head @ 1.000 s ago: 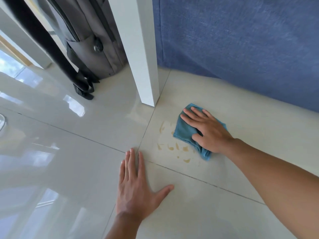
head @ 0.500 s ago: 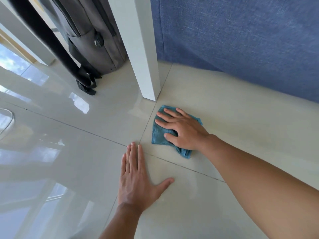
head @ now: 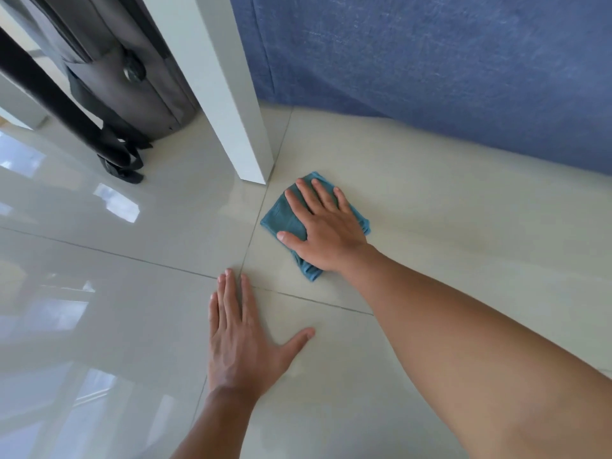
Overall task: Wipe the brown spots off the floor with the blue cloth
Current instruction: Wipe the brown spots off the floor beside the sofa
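The folded blue cloth (head: 280, 220) lies flat on the cream floor tile (head: 447, 226), just right of the tile joint and below the white post. My right hand (head: 326, 231) presses down on it, palm flat, fingers spread over its top. My left hand (head: 243, 339) rests flat on the floor nearer to me, fingers together, thumb out, holding nothing. No brown spots show on the floor around the cloth; whatever lies under the cloth is hidden.
A white post (head: 228, 94) stands on the floor just beyond the cloth. A blue fabric panel (head: 430, 61) runs along the back right. A grey bag (head: 126, 71) with black straps (head: 122, 164) sits at the back left. Glossy tiles (head: 99, 293) spread to the left.
A second ago brown spots showed left of the cloth. My right hand slid the cloth left across them, then up toward the post. The spots no longer show. My left hand stayed planted.
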Motion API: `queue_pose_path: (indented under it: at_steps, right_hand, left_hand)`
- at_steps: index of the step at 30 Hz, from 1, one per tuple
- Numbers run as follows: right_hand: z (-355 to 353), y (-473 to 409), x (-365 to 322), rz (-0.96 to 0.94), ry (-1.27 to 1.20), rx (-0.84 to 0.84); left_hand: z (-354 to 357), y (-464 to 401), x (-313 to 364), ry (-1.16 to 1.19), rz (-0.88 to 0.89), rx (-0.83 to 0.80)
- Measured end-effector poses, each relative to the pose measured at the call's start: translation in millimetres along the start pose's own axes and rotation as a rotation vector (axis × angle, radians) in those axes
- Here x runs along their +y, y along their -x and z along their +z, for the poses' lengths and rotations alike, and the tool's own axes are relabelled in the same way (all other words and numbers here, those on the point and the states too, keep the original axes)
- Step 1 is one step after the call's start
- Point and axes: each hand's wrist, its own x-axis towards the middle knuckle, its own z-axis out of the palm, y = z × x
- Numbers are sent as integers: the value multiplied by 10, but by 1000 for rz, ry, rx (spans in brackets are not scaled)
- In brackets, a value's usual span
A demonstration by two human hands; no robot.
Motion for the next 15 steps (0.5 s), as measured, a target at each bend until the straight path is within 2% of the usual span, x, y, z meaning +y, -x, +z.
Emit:
queue_pose_path:
  at_steps: [7, 11, 15]
  right_hand:
    - [56, 362, 136, 5, -18, 52]
    - [3, 657, 432, 169, -19, 83]
    - [-11, 1130, 818, 423, 1, 158]
  left_hand:
    - [-2, -6, -20, -4, 6, 17]
    - [-1, 12, -27, 3, 7, 52]
    - [14, 19, -1, 10, 9, 56]
